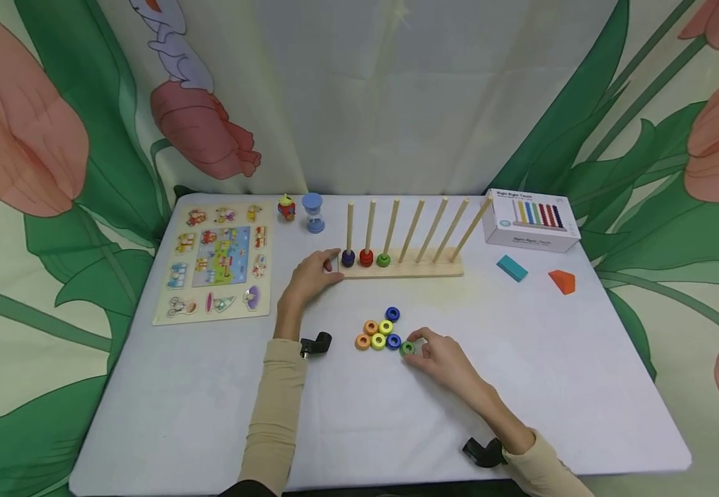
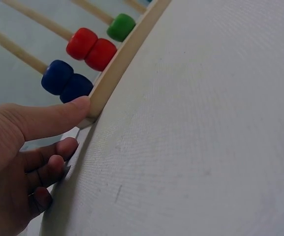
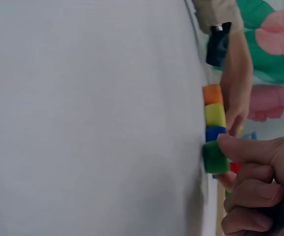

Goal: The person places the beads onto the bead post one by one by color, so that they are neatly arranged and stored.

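A wooden peg rack [image 1: 403,269] with several upright dowels stands mid-table. Two dark blue beads [image 2: 65,81] sit on its leftmost peg, two red beads [image 2: 91,49] on the second and one green bead [image 2: 121,27] on the third. My left hand [image 1: 311,276] holds the rack's left end, thumb at the front corner. On the cloth, my right hand [image 1: 443,359] pinches a loose green bead [image 1: 407,348] between thumb and forefinger. Beside that bead lie blue beads [image 1: 393,342], yellow beads [image 1: 378,341] and orange beads [image 1: 362,342] in a cluster.
A picture puzzle board [image 1: 175,310] lies at the left. Behind stand a small figurine [image 1: 286,207] and a blue sand timer [image 1: 313,212]. At the right are a white box [image 1: 530,221], a teal block [image 1: 512,268] and an orange block [image 1: 562,281].
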`<state>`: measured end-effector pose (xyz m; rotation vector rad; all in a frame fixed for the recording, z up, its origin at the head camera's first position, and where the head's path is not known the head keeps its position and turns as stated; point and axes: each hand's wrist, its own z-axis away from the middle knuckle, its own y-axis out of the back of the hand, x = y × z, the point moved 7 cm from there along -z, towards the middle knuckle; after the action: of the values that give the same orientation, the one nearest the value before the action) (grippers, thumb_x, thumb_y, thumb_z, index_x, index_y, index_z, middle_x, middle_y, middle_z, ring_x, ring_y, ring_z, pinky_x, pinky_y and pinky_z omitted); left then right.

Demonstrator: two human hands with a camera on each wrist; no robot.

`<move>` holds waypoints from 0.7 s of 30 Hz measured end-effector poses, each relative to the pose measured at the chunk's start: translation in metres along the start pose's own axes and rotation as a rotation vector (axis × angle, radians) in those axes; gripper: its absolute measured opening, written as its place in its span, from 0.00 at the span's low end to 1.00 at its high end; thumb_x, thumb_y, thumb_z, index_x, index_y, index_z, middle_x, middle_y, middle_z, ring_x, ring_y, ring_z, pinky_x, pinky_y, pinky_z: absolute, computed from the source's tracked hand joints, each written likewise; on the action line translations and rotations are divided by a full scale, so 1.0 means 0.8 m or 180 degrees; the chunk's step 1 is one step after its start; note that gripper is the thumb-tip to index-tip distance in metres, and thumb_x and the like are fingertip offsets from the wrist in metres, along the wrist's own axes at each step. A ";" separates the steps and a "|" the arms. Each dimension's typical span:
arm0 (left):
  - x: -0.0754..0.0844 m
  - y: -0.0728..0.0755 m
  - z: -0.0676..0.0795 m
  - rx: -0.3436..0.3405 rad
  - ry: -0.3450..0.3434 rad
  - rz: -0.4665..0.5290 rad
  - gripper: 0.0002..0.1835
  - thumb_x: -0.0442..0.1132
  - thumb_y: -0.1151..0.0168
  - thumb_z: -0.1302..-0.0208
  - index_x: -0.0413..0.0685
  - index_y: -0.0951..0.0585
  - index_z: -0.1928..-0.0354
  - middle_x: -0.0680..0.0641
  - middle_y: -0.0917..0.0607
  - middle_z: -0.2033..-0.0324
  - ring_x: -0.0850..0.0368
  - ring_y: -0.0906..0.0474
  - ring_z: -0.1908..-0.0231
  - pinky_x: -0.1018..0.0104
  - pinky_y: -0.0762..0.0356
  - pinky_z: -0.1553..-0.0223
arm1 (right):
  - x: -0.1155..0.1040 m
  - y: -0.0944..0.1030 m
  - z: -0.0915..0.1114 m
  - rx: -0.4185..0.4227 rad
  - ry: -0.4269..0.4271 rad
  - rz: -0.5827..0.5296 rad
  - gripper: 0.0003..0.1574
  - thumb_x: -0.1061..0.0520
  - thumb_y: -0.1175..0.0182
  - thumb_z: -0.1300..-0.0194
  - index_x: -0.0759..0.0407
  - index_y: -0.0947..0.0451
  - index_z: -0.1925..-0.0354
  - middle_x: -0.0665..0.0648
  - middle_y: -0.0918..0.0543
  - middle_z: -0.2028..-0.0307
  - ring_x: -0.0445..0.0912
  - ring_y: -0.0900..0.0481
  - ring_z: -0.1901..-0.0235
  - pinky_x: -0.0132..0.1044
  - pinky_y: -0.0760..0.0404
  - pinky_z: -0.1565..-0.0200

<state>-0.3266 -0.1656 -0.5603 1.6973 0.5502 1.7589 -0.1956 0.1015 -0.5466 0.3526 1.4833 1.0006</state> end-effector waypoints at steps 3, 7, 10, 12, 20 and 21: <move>0.000 0.003 0.001 0.0005 -0.0005 0.0019 0.33 0.47 0.32 0.41 0.52 0.30 0.34 0.49 0.26 0.67 0.54 0.33 0.70 0.61 0.38 0.68 | -0.004 0.003 -0.002 -0.0006 0.0024 0.0187 0.22 0.51 0.31 0.43 0.58 0.22 0.52 0.46 0.33 0.88 0.38 0.40 0.88 0.33 0.38 0.79; 0.000 0.003 0.002 -0.0007 0.0005 0.0027 0.34 0.46 0.32 0.42 0.52 0.30 0.33 0.49 0.26 0.67 0.54 0.34 0.70 0.61 0.38 0.68 | -0.032 0.035 -0.017 0.0178 0.0203 0.0220 0.21 0.52 0.34 0.40 0.59 0.23 0.51 0.46 0.34 0.88 0.38 0.41 0.89 0.32 0.40 0.83; -0.002 0.002 0.002 -0.0011 0.0017 0.0008 0.34 0.47 0.32 0.41 0.52 0.31 0.33 0.49 0.26 0.67 0.54 0.34 0.70 0.62 0.38 0.68 | -0.071 0.075 -0.039 0.0461 0.0431 0.0214 0.21 0.51 0.36 0.37 0.59 0.24 0.49 0.47 0.34 0.88 0.39 0.40 0.89 0.32 0.41 0.85; -0.003 0.002 0.002 -0.0006 0.0019 -0.0004 0.33 0.47 0.33 0.41 0.52 0.31 0.33 0.49 0.26 0.67 0.54 0.34 0.70 0.62 0.38 0.68 | -0.100 0.105 -0.054 0.0664 0.0588 0.0213 0.22 0.49 0.38 0.36 0.59 0.25 0.48 0.48 0.33 0.88 0.41 0.39 0.89 0.33 0.41 0.85; 0.001 0.001 0.000 -0.0017 -0.0020 0.0000 0.33 0.47 0.33 0.41 0.52 0.30 0.33 0.49 0.26 0.67 0.54 0.34 0.71 0.62 0.38 0.68 | -0.177 0.193 -0.093 0.1379 0.0957 0.0143 0.25 0.48 0.41 0.34 0.59 0.27 0.43 0.53 0.35 0.87 0.46 0.40 0.88 0.38 0.42 0.82; 0.002 0.002 0.000 -0.0015 -0.0019 -0.0001 0.33 0.47 0.33 0.41 0.52 0.30 0.33 0.49 0.26 0.67 0.54 0.34 0.71 0.62 0.38 0.68 | -0.181 0.197 -0.097 0.1426 0.0981 0.0144 0.25 0.49 0.41 0.33 0.59 0.27 0.42 0.53 0.35 0.87 0.47 0.39 0.88 0.38 0.42 0.82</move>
<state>-0.3265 -0.1657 -0.5584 1.6986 0.5433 1.7531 -0.2906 0.0581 -0.3440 0.5715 1.9922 0.7730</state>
